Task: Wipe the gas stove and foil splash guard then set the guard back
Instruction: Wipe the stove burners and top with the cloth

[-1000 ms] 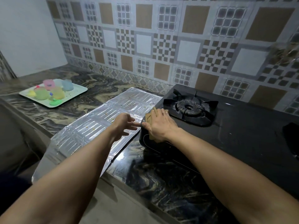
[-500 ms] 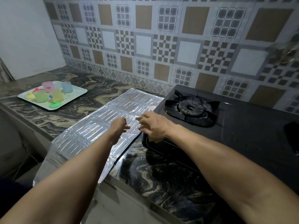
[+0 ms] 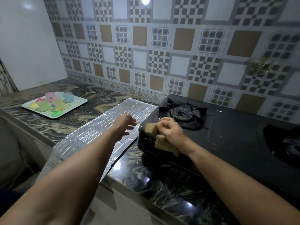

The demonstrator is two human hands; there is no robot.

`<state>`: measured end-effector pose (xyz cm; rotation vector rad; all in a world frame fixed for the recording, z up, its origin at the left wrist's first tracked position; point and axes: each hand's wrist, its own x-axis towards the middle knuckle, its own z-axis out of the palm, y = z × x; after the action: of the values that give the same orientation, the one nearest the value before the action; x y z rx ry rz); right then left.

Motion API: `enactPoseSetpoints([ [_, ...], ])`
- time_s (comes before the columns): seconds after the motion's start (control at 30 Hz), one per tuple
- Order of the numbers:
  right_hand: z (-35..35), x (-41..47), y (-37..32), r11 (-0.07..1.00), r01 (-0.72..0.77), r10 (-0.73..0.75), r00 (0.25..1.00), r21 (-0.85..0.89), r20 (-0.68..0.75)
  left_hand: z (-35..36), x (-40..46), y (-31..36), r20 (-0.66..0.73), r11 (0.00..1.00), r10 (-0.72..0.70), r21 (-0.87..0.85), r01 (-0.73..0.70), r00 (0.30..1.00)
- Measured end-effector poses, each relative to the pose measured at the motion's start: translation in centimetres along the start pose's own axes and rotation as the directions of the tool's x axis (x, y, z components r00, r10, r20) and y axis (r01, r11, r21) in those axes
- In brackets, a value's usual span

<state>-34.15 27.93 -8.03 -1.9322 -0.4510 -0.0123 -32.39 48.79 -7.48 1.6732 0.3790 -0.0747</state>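
Newly gripped cloth in right hand.

One black gas stove sits on one dark marble countertop, and two of its burners show: one whole burner at the left and a second burner cut off by the right edge. One foil splash guard lies flat beside the stove, one tan cloth is there, and two hands are in view, the left hand and the right hand. One white tray holds a cluster of coloured plastic cups, roughly five, though they overlap too much for a sure count.
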Motion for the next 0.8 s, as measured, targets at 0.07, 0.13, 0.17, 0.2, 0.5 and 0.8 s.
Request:
enactPoseSetpoints([
  [0.07,-1.0,-0.3,-1.1,0.938,-0.086,0.116,0.991,0.336,-0.069,1.1,-1.0,0.5,0.083,1.0,0.013,-0.008,-0.012,0.997],
  [0.13,-1.9,-0.5,-1.6,0.808,-0.165,0.26,0.961,0.566,-0.092,2.3,-2.1,1.2,0.231,1.0,0.027,-0.016,-0.024,0.973],
  [0.17,-2.3,-0.6,-1.6,0.755,-0.178,0.319,0.94,0.631,-0.117,2.9,-2.8,1.5,0.315,1.0,0.025,-0.016,-0.021,0.949],
  [0.2,-2.5,-0.6,-1.6,0.721,-0.173,0.363,0.919,0.671,-0.154,3.5,-3.3,1.7,0.388,1.0,0.018,-0.02,-0.012,0.921],
  [0.5,-5.3,-1.3,-0.5,0.686,-0.245,0.559,0.78,0.685,-0.281,6.9,-4.5,2.7,0.305,0.99,0.099,-0.125,-0.063,0.947],
  [0.8,-7.0,-4.9,-0.3,0.772,-0.329,0.361,0.931,0.544,0.05,9.4,-5.4,6.1,0.219,0.975,0.221,-0.076,-0.209,0.95],
])
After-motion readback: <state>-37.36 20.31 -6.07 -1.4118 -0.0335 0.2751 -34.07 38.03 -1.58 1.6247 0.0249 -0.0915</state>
